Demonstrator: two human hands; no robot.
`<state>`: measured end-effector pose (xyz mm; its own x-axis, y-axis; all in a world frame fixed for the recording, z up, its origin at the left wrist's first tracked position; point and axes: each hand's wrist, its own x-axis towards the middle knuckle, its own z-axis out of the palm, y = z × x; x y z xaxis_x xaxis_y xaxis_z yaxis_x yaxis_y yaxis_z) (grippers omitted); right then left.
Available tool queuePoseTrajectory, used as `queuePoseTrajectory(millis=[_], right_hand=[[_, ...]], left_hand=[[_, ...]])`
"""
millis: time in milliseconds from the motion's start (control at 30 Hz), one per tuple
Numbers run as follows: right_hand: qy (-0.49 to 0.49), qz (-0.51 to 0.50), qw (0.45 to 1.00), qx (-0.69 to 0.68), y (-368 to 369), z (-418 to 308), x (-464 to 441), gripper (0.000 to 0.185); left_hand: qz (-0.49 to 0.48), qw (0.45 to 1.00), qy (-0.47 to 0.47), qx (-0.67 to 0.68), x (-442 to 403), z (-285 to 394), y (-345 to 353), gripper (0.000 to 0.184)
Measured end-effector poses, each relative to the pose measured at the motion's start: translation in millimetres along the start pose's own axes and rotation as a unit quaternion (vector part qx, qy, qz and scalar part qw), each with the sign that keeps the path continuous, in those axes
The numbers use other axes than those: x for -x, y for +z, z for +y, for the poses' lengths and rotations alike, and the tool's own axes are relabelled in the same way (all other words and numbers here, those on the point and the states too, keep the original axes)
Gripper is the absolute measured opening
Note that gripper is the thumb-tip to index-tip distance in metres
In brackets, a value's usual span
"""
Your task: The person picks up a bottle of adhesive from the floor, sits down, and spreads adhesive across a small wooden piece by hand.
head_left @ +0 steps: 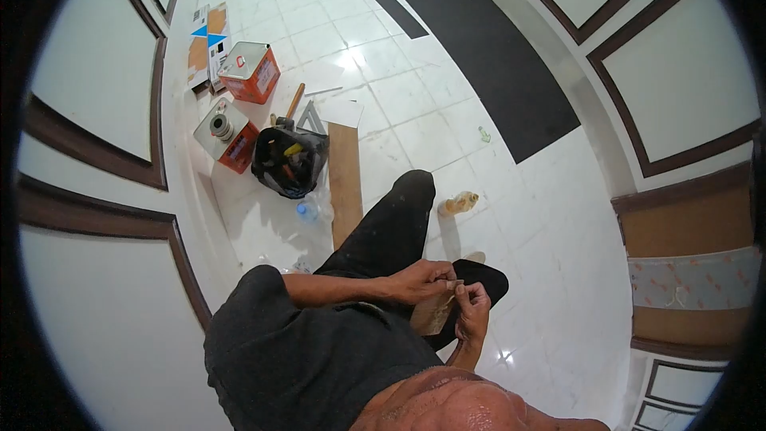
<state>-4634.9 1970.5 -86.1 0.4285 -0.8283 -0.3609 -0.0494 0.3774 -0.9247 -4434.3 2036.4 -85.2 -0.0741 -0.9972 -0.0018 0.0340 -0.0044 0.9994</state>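
Observation:
My left hand (423, 281) is closed, its thumb and fingers pinched at the upper end of a flat brown piece (432, 316). Close beside it, my right hand (472, 310) pinches the same end, and the fingertips of both hands nearly meet. The piece hangs slanted over my lap, between my dark-clothed legs, with a rough, lighter patch on its face. Any smaller item between the fingertips is too small to tell. Beyond my knees, a yellowish container (459, 204) is on the tiled floor.
Left of my legs are a black bag of tools (290, 161), two red-and-silver cans (250, 72), a clear bottle (306, 211) and a brown board (345, 183). A long dark strip (495, 56) lies along the right. Panelled walls flank both sides.

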Motion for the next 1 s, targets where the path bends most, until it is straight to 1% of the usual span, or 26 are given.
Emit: queuePoseTrajectory(millis=[100,133,167,200,233,267,300,333,367,400,433,467,500,533,567,600,700,733,800,833,867,933,967,1000], right_hand=[[0.006,0.022,1.0,0.022,-10,1,6,0.024],[-0.009,0.027,0.999,0.044,-10,-2,9,0.02],[-0.048,0.038,0.998,0.03,-18,9,4,0.017],[-0.006,0.06,0.997,-0.036,-24,14,4,0.019],[-0.006,0.052,0.997,-0.059,-18,-4,6,0.021],[-0.018,0.059,0.998,-0.023,-18,-10,4,0.017],[-0.037,0.063,0.995,0.073,-17,-15,0,0.017],[-0.09,0.076,0.981,0.153,-11,-19,-8,0.022],[-0.102,0.051,0.969,0.218,-6,-33,-14,0.023],[-0.109,0.018,0.954,0.28,-1,-41,-12,0.025],[-0.095,0.041,0.956,0.276,1,-40,-7,0.025],[-0.051,0.023,0.978,0.201,2,-41,-9,0.027],[-0.008,0.0,0.993,0.122,-1,-40,-6,0.029],[-0.006,0.006,0.993,0.117,-4,-33,-2,0.029],[0.026,-0.006,0.993,0.118,-7,-23,2,0.027],[0.059,-0.021,0.991,0.12,-11,-17,3,0.026],[0.051,-0.047,0.994,0.086,-17,-6,5,0.026],[0.054,-0.042,0.994,0.084,-11,-18,8,0.026],[0.112,0.055,0.989,-0.079,-3,-42,6,0.028],[0.068,0.08,0.992,-0.069,-5,-37,1,0.033],[0.067,0.087,0.991,-0.071,-3,-35,-1,0.033],[-0.028,0.007,0.995,0.096,-1,-37,-6,0.034],[0.013,-0.045,0.978,0.205,-5,-43,-7,0.029],[0.011,-0.046,0.978,0.203,-6,-39,-4,0.029]], left_hand=[[-0.027,0.999,-0.022,0.004,-4,5,-3,0.027],[-0.005,1.0,-0.019,-0.01,-6,4,-3,0.025],[0.008,1.0,-0.018,-0.02,-9,1,-1,0.023],[0.012,0.999,-0.021,-0.034,-13,-6,0,0.021],[0.021,0.998,-0.021,-0.047,-15,5,-3,0.02],[0.016,0.999,-0.028,-0.029,-16,7,-4,0.021],[0.018,0.998,-0.01,-0.056,-17,6,-1,0.02],[0.019,1.0,-0.002,-0.02,-19,8,2,0.02],[0.013,0.999,-0.04,0.031,-19,14,5,0.019],[-0.016,0.997,-0.062,-0.047,-20,27,-2,0.018],[-0.007,0.998,-0.067,-0.021,-17,25,1,0.018],[0.011,0.998,-0.07,0.003,-18,23,3,0.018],[0.0,0.997,-0.076,0.004,-17,22,6,0.018],[0.026,0.996,-0.081,0.026,-14,21,6,0.018],[0.056,0.994,-0.085,0.048,-12,20,4,0.018],[0.055,0.993,-0.088,0.046,-13,18,3,0.018],[0.04,0.993,-0.095,0.053,-7,16,-4,0.019],[0.022,0.994,-0.1,0.049,-8,17,-5,0.019],[-0.004,0.994,-0.103,0.045,-11,22,-5,0.02],[-0.013,0.994,-0.105,0.027,-14,25,-4,0.02],[-0.022,0.994,-0.107,0.01,-17,28,-3,0.02],[-0.023,0.993,-0.112,0.018,-19,33,0,0.02],[-0.02,0.993,-0.118,0.025,-19,35,0,0.02],[-0.019,0.993,-0.118,0.023,-17,35,0,0.02]])
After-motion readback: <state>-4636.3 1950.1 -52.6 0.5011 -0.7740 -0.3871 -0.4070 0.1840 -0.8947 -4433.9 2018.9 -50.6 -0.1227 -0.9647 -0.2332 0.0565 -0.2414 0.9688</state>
